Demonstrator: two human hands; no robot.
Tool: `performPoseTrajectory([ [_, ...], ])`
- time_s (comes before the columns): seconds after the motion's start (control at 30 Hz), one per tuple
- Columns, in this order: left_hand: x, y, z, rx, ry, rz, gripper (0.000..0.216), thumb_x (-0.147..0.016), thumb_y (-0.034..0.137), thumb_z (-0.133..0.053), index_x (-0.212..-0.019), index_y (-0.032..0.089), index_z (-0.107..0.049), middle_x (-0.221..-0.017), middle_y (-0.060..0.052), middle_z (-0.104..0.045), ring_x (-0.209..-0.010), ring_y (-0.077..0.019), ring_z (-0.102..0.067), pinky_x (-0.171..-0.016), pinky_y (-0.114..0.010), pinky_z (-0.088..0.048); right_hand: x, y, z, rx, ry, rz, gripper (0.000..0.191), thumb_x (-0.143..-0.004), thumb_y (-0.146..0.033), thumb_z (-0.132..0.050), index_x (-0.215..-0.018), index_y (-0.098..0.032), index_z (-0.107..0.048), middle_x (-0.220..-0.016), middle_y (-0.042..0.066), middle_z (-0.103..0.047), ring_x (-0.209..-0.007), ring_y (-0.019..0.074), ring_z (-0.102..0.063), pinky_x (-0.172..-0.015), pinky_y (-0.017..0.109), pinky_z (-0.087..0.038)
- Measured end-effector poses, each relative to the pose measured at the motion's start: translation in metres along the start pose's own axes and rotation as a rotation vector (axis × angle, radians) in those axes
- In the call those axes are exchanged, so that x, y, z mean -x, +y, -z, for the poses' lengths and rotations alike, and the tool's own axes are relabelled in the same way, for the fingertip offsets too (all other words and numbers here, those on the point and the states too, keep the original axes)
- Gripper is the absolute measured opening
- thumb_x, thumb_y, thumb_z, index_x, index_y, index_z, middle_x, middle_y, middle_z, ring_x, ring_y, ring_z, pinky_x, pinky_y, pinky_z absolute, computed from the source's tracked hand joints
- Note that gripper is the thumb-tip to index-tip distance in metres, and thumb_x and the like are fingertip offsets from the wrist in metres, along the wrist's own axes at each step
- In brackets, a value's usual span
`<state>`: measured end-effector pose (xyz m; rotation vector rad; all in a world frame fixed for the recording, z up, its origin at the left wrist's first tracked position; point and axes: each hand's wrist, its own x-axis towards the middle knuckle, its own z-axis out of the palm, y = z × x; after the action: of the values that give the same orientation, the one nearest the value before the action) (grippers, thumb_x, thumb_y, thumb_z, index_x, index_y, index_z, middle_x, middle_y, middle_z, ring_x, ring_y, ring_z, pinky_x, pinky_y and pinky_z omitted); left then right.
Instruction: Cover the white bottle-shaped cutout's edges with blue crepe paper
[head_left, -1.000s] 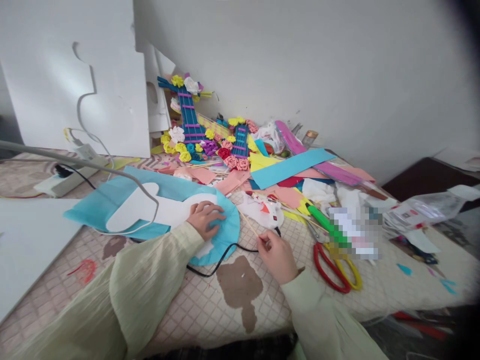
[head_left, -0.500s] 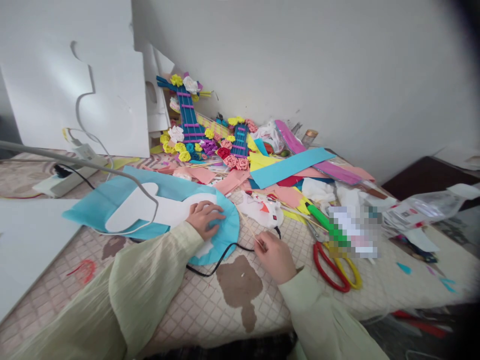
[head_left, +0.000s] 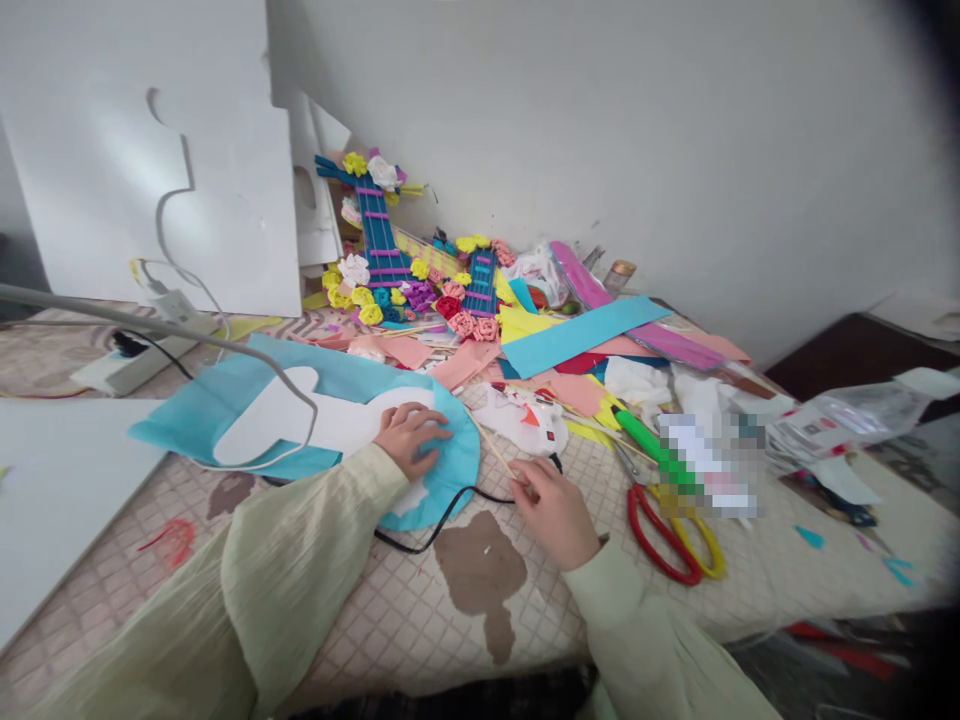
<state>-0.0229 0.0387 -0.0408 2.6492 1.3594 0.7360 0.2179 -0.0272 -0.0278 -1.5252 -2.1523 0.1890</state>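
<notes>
A white guitar-shaped board [head_left: 341, 419] lies on a sheet of blue crepe paper [head_left: 217, 385], whose rounded right edge is partly folded over the board. My left hand [head_left: 411, 438] rests on that rounded end with its fingers spread. Between the thumb and fingers of my right hand [head_left: 556, 510] is a thin wooden stick [head_left: 495, 446], its far tip close to the paper's right edge. A black cord [head_left: 450, 510] curves past both hands. Just beyond the right hand lies a white glue gun [head_left: 525, 420], its near end partly visible.
Scissors [head_left: 675, 550] with red and yellow handles lie right of my right hand, near a green cutter [head_left: 641, 440]. Behind are flower-covered paper guitars [head_left: 379, 225] and crepe strips [head_left: 577, 335]. At left are a power strip [head_left: 142, 355] and a white cable [head_left: 310, 425].
My right hand has shifted very slightly to the right with the stick. My left hand stays on the paper, and the view has moved a touch.
</notes>
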Motion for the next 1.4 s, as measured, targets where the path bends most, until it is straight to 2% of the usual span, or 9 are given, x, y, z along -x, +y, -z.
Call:
performPoseTrajectory([
  [0.1,0.000,0.000,0.000,0.007,-0.007,0.011,0.030,-0.070,0.027,-0.051,-0.099,0.029,-0.060,-0.112,0.001,-0.058,-0.108,-0.0250,-0.038,-0.088,-0.043,-0.023,0.001,0.001,0.000,0.001,-0.004,0.012,0.021,-0.082,-0.017,-0.045,-0.097,-0.018,-0.060,-0.084,0.005,-0.059,-0.067,0.0133,-0.056,-0.062,0.025,-0.045],
  [0.23,-0.001,-0.001,0.000,0.026,-0.008,0.031,0.037,-0.068,0.028,-0.051,-0.104,0.027,-0.057,-0.112,0.000,-0.059,-0.107,-0.0254,-0.039,-0.088,-0.043,-0.024,0.003,-0.002,-0.002,0.018,0.014,0.039,0.022,-0.080,-0.014,-0.044,-0.094,-0.016,-0.060,-0.085,0.006,-0.059,-0.066,0.0138,-0.056,-0.064,0.027,-0.046],
  [0.43,-0.001,-0.001,0.000,0.025,-0.018,0.028,0.033,-0.069,0.029,-0.051,-0.101,0.027,-0.058,-0.112,0.000,-0.059,-0.108,-0.0256,-0.038,-0.088,-0.043,-0.024,0.009,-0.005,0.000,-0.049,0.072,0.076,0.021,-0.078,-0.013,-0.044,-0.088,-0.017,-0.062,-0.075,0.004,-0.056,-0.058,0.0113,-0.052,-0.056,0.024,-0.044],
  [0.87,-0.001,0.000,0.001,0.024,-0.012,0.025,0.033,-0.069,0.030,-0.052,-0.101,0.027,-0.057,-0.112,0.000,-0.059,-0.107,-0.0255,-0.039,-0.087,-0.043,-0.023,0.031,-0.008,0.011,-0.193,0.008,0.113,0.023,-0.078,-0.013,-0.045,-0.091,-0.017,-0.063,-0.070,0.001,-0.053,-0.054,0.0078,-0.050,-0.054,0.020,-0.043],
  [1.13,-0.002,0.000,0.000,0.028,-0.016,0.036,0.033,-0.071,0.040,-0.052,-0.101,0.027,-0.058,-0.112,-0.001,-0.058,-0.107,-0.0260,-0.038,-0.088,-0.043,-0.022,0.033,-0.012,0.017,-0.182,-0.013,0.112,0.023,-0.078,-0.013,-0.045,-0.091,-0.019,-0.064,-0.072,0.001,-0.054,-0.055,0.0075,-0.051,-0.055,0.019,-0.043],
  [1.4,-0.001,0.001,0.000,0.037,-0.020,0.029,0.038,-0.067,0.039,-0.056,-0.103,0.028,-0.057,-0.113,-0.001,-0.058,-0.108,-0.0271,-0.037,-0.088,-0.043,-0.021,0.036,-0.012,0.019,-0.231,-0.001,0.084,0.023,-0.076,-0.012,-0.047,-0.090,-0.019,-0.065,-0.071,0.000,-0.053,-0.052,0.0064,-0.048,-0.053,0.018,-0.042],
])
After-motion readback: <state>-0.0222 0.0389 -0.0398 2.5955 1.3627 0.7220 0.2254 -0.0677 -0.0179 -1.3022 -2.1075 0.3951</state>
